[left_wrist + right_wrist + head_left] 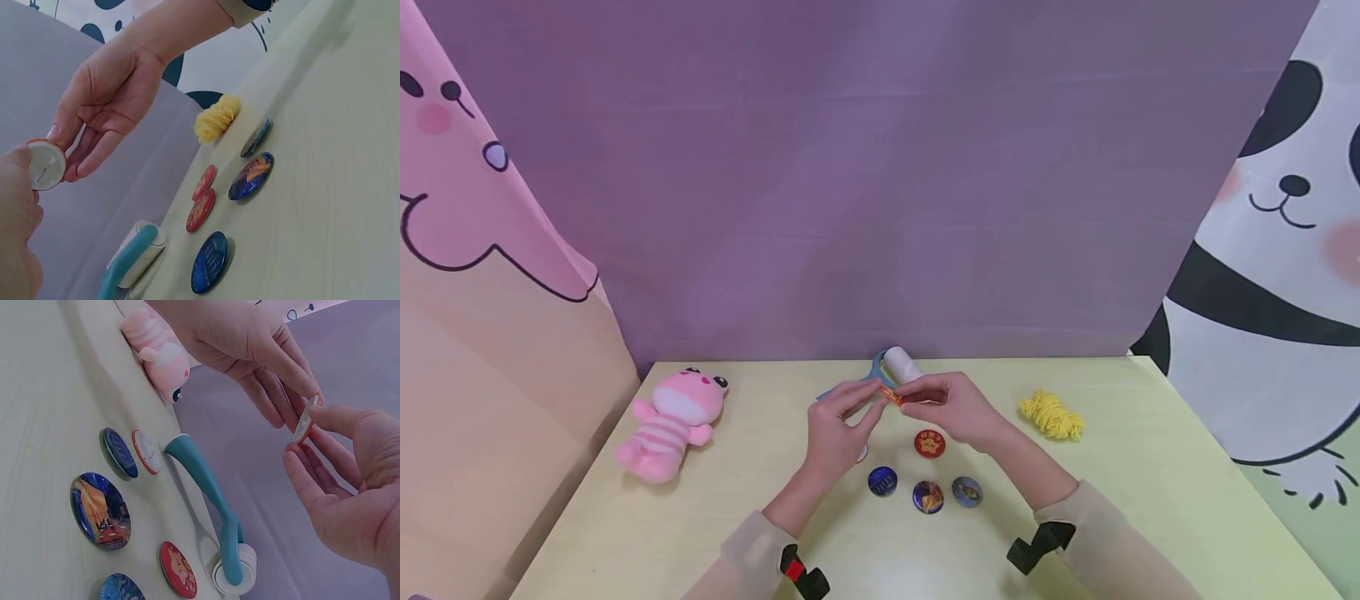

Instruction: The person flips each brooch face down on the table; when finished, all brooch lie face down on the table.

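My left hand [841, 427] and my right hand [953, 410] both pinch the rim of one orange-edged badge [891, 395], thumbs and fingers closed on it, raised above the table [1150, 500]. Below lie a red badge [929, 443] and three bluish badges [882, 481]; yellow yarn [1052, 416] sits to my right, a pink toy [664, 433] to my left.

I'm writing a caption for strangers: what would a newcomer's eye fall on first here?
Probably the huge panda print on the right side, then the pink plush toy lying at the table's left. Between them, the left hand and right hand pinch an orange-edged badge above the table; a bright yellow yarn bundle lies to their right.
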`<action>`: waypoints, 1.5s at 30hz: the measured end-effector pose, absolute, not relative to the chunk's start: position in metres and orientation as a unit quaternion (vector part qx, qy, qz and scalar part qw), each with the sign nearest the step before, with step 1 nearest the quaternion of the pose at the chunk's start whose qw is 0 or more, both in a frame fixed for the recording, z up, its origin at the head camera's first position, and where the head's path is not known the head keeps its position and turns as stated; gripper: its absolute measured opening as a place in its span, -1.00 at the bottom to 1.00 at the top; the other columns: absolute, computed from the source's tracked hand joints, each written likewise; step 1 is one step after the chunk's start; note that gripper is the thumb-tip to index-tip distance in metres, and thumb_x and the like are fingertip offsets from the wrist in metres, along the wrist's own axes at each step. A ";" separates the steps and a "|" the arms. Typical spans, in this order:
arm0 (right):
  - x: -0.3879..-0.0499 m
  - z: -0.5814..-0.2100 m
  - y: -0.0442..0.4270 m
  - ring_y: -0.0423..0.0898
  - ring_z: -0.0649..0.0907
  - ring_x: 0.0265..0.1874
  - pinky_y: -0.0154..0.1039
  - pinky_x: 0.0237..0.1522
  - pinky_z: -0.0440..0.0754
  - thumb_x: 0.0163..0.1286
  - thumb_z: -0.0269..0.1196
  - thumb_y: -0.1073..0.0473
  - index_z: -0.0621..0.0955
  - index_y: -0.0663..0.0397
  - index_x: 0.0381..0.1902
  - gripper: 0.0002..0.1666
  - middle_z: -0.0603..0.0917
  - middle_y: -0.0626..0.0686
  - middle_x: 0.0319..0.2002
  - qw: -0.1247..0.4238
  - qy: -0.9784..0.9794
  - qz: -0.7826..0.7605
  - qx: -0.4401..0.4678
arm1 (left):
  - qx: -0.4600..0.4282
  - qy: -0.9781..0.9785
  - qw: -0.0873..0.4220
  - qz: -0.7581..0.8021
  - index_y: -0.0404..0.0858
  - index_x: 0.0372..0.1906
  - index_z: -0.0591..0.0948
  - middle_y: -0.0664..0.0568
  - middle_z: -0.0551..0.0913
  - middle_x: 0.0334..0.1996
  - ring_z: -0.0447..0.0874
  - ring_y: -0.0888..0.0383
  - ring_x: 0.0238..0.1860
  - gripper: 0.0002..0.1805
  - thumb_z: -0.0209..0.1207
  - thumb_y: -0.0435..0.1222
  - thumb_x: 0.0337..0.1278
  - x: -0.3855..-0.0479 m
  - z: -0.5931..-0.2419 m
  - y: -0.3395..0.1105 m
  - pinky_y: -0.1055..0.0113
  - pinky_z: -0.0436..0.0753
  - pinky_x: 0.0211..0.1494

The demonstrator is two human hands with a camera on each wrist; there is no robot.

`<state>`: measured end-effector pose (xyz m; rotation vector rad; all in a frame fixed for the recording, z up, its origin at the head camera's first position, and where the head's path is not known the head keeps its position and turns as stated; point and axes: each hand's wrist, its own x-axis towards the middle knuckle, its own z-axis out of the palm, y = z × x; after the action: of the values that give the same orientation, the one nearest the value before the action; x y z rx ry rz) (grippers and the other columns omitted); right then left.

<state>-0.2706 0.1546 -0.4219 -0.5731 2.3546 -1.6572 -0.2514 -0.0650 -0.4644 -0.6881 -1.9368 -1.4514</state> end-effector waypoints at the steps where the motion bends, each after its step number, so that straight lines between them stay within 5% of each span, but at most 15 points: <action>1: -0.270 -0.421 0.154 -0.03 0.75 0.05 -0.39 -0.23 0.75 0.48 0.40 0.19 0.75 0.15 0.18 -0.64 0.76 0.21 0.14 0.100 0.797 -0.563 -0.193 | -0.259 -0.728 0.309 -0.555 -0.42 0.08 0.78 -0.22 0.82 -0.03 0.88 -0.11 -0.03 -0.67 0.46 -0.46 0.20 -0.251 -0.463 -0.065 0.30 0.78 0.03; 5: -0.268 -0.416 0.154 -0.08 0.72 -0.11 -0.41 -0.56 0.44 0.49 0.39 0.18 0.77 0.12 0.13 -0.69 0.79 0.17 0.07 0.091 0.794 -0.570 -0.189 | -0.261 -0.711 0.316 -0.570 -0.42 0.08 0.78 -0.22 0.79 -0.05 0.88 -0.12 -0.06 -0.68 0.44 -0.50 0.22 -0.251 -0.461 -0.064 0.33 0.78 0.05; 8: -0.267 -0.415 0.154 -0.13 0.75 -0.13 -0.42 -0.36 0.63 0.48 0.40 0.17 0.77 0.16 0.11 -0.69 0.81 0.15 0.04 0.090 0.790 -0.578 -0.185 | -0.270 -0.703 0.315 -0.577 -0.46 0.10 0.76 -0.23 0.75 -0.08 0.89 -0.15 -0.11 -0.64 0.42 -0.57 0.18 -0.251 -0.461 -0.063 0.29 0.80 0.03; 11: -0.267 -0.415 0.155 -0.11 0.80 -0.08 -0.31 0.05 0.77 0.49 0.40 0.19 0.74 0.26 0.12 -0.66 0.80 0.18 0.04 0.093 0.779 -0.591 -0.189 | -0.278 -0.704 0.302 -0.580 -0.46 0.16 0.73 -0.26 0.73 -0.10 0.89 -0.17 -0.13 -0.54 0.43 -0.61 0.11 -0.249 -0.462 -0.063 0.21 0.82 0.00; 13: -0.268 -0.416 0.156 -0.08 0.82 -0.09 -0.23 0.10 0.79 0.49 0.39 0.20 0.72 0.31 0.13 -0.64 0.79 0.18 0.04 0.101 0.768 -0.603 -0.188 | -0.280 -0.709 0.287 -0.581 -0.45 0.19 0.71 -0.27 0.71 -0.10 0.89 -0.18 -0.13 -0.48 0.47 -0.62 0.05 -0.248 -0.462 -0.064 0.17 0.83 -0.02; 23: -0.271 -0.423 0.158 -0.12 0.83 -0.13 -0.20 0.07 0.81 0.53 0.33 0.25 0.65 0.43 0.20 -0.59 0.77 0.13 0.01 0.125 0.735 -0.642 -0.181 | -0.249 -0.769 0.243 -0.536 -0.45 0.19 0.72 -0.21 0.68 -0.12 0.83 -0.05 -0.20 -0.40 0.58 -0.55 -0.08 -0.243 -0.457 -0.065 0.28 0.84 -0.06; 32: -0.271 -0.429 0.152 -0.09 0.85 -0.15 -0.19 -0.01 0.83 0.52 0.33 0.30 0.68 0.34 0.20 -0.64 0.74 0.35 0.10 0.074 0.758 -0.620 -0.190 | -0.232 -0.798 0.225 -0.510 -0.47 0.20 0.70 -0.19 0.65 -0.08 0.81 -0.01 -0.21 -0.40 0.58 -0.51 -0.05 -0.242 -0.458 -0.064 0.23 0.85 -0.06; 40: -0.271 -0.439 0.147 0.21 0.85 -0.15 -0.05 -0.03 0.85 0.48 0.37 0.32 0.74 0.22 0.12 -0.71 0.76 0.29 0.08 0.026 0.789 -0.589 -0.176 | -0.228 -0.826 0.216 -0.468 -0.44 0.21 0.71 -0.17 0.73 -0.07 0.78 0.02 -0.22 -0.43 0.57 -0.43 0.02 -0.243 -0.463 -0.066 0.18 0.85 -0.06; 45: -0.270 -0.445 0.144 0.09 0.85 -0.24 -0.02 -0.13 0.86 0.47 0.38 0.30 0.77 0.15 0.07 -0.75 0.78 0.27 0.02 0.006 0.814 -0.557 -0.164 | -0.233 -0.836 0.220 -0.446 -0.44 0.18 0.73 -0.16 0.76 -0.09 0.77 0.04 -0.21 -0.46 0.57 -0.39 0.05 -0.246 -0.470 -0.067 0.18 0.85 -0.07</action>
<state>-0.2701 0.1437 -0.4446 -0.5132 2.5476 -1.7440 -0.2457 -0.0674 -0.4701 -0.6443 -2.3122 -1.2342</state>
